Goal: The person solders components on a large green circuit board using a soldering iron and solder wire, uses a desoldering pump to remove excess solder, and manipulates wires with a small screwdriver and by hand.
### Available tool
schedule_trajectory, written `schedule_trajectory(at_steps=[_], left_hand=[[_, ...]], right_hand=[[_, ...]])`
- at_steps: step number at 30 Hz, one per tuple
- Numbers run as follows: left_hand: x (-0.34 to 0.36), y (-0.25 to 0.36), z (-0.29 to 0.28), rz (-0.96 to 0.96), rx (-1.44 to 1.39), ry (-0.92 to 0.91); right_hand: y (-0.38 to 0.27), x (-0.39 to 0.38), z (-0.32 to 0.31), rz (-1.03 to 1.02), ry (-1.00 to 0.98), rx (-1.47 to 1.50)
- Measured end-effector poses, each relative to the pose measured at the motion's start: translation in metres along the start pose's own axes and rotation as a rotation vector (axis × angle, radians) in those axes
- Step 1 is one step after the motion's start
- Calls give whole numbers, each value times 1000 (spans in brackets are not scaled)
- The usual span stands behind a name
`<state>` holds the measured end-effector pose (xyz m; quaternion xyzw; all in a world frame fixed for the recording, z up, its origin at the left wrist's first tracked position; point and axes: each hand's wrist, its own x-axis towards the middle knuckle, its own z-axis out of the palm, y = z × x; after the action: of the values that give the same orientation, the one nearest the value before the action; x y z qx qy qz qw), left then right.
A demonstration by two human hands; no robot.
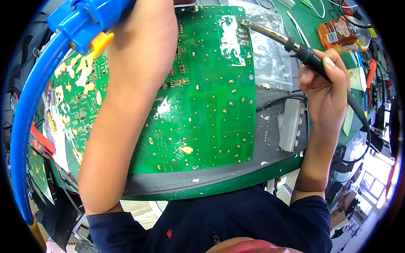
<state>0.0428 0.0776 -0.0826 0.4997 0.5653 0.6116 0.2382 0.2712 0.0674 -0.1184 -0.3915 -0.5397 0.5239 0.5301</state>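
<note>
A large green circuit board [211, 105] lies solder side up on a grey mat [202, 179]. My right hand [327, 90] grips a black-handled soldering iron [291, 42] like a pen. The iron's metal tip touches a white-smeared patch at the board's far right corner [232, 38]. My left forearm crosses the board's left half and rises toward the top edge, where my left hand [147, 21] is mostly cut off. It holds a blue suction tool [84, 19] with a yellow button [101, 42], close to the camera. A blue hose [25, 126] curves down from the tool.
A clear plastic bag [272, 59] lies beyond the board's right edge. A ribbed aluminium heat sink [291, 124] sits on the mat at the right. An orange packet [337, 36] is at the back right. A red-handled tool [40, 141] and a smaller green board [38, 173] lie at the left.
</note>
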Motion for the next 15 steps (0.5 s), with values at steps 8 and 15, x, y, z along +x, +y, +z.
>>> schedule_trajectory(at_steps=[8, 15], left_hand=[[10, 10, -13, -216, -204, -87], [3, 10, 3, -77, -88, -73]], right_hand=[[3, 0, -5, -57, -45, -76], [3, 0, -4, -48, -47, -55]])
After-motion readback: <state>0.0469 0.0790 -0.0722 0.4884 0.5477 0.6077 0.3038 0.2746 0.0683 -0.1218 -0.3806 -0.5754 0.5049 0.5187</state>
